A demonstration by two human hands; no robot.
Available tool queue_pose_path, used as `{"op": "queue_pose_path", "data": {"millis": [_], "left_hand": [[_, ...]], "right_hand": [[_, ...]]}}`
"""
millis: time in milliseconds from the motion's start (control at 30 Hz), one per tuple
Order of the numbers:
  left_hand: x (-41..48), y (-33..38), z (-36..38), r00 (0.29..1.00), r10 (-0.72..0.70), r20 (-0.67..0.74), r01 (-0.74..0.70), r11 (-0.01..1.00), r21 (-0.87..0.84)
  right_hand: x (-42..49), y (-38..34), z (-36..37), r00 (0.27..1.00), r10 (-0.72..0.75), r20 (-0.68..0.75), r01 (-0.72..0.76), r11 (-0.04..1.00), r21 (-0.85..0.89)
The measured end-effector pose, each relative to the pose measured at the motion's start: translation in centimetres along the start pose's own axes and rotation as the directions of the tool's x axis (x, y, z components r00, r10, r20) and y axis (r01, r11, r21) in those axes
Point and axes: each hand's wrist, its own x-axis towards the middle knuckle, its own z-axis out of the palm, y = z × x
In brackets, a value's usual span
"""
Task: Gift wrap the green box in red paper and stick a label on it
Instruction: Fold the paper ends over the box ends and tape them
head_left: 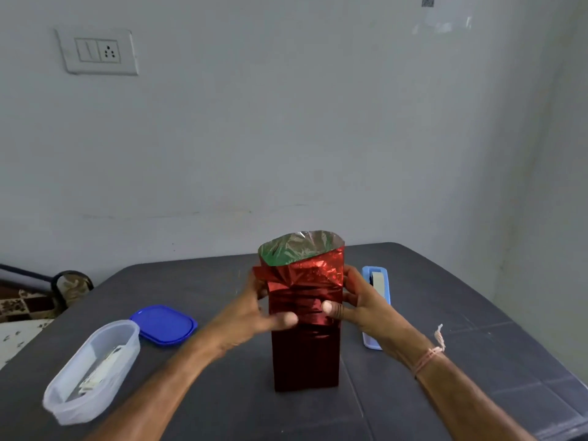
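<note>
Parcel (305, 354), one, red-wrapped — left hand (251, 310) and right hand (359, 300) round it.

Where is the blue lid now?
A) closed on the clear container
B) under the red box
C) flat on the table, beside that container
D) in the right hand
C: the blue lid lies flat on the table, next to the open clear container.

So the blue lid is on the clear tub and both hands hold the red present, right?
No. The head view shows the blue lid off, lying on the table beside the clear tub. The left hand and right hand do hold the red present.
</note>
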Motion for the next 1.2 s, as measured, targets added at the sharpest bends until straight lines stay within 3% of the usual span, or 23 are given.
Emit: {"op": "queue_pose_path", "data": {"millis": [67,133,233,300,367,433,500,567,633,700,833,900,1100,1200], "left_hand": [[0.5,-0.7,1.3,0.998,0.038,-0.048,-0.038,0.999,-0.005],[1.0,-1.1,1.8,0.991,0.053,-0.12,-0.055,0.998,-0.016],[1.1,-1.3,2.2,0.986,0.066,-0.154,-0.067,0.998,-0.004],[1.1,-1.5,2.4,0.984,0.082,-0.161,-0.082,0.997,0.002],[1.0,-1.7,2.4,0.983,0.088,-0.164,-0.091,0.996,-0.013],[0.9,-1.8,2.4,0.983,0.092,-0.161,-0.097,0.995,-0.023],[0.8,-1.6,2.5,0.984,0.098,-0.15,-0.104,0.994,-0.03],[0.6,-1.2,2.3,0.984,0.109,-0.14,-0.115,0.993,-0.039],[0.6,-1.0,2.3,0.984,0.109,-0.138,-0.116,0.992,-0.045],[0.6,-0.9,2.2,0.985,0.106,-0.137,-0.114,0.992,-0.054],[0.6,-1.2,2.2,0.984,0.112,-0.139,-0.122,0.99,-0.07],[0.7,-1.5,2.2,0.982,0.117,-0.147,-0.131,0.987,-0.089],[1.0,-1.4,2.6,0.982,0.131,-0.139,-0.145,0.984,-0.1],[0.8,-1.5,2.6,0.982,0.128,-0.14,-0.144,0.984,-0.107]], "right_hand": [[-0.4,-0.9,0.2,1.0,-0.005,0.024,0.005,1.0,-0.006],[-1.0,-2.9,0.4,0.996,-0.065,-0.065,0.06,0.995,-0.081],[-1.5,-7.9,1.3,0.888,-0.348,-0.3,0.25,0.913,-0.322],[-0.9,-11.6,2.7,0.865,-0.434,-0.252,0.282,0.836,-0.472],[0.6,-14.1,4.8,0.939,-0.326,-0.112,0.182,0.745,-0.642],[2.5,-15.3,6.9,0.982,-0.189,-0.007,0.103,0.564,-0.819],[4.8,-15.6,8.0,0.993,-0.073,0.092,0.114,0.392,-0.913],[7.1,-16.0,8.6,0.974,0.094,0.208,0.171,0.305,-0.937],[9.0,-16.3,8.7,0.925,0.244,0.29,0.206,0.319,-0.925],[10.2,-16.4,8.3,0.91,0.285,0.301,0.184,0.373,-0.909],[10.7,-15.8,6.3,0.916,0.305,0.262,-0.013,0.673,-0.739],[10.4,-15.6,5.9,0.939,0.284,0.194,-0.104,0.774,-0.624],[8.4,-16.3,7.8,0.937,0.315,0.151,-0.088,0.632,-0.77],[8.9,-15.4,8.6,0.961,0.243,0.135,-0.058,0.649,-0.759]]}}
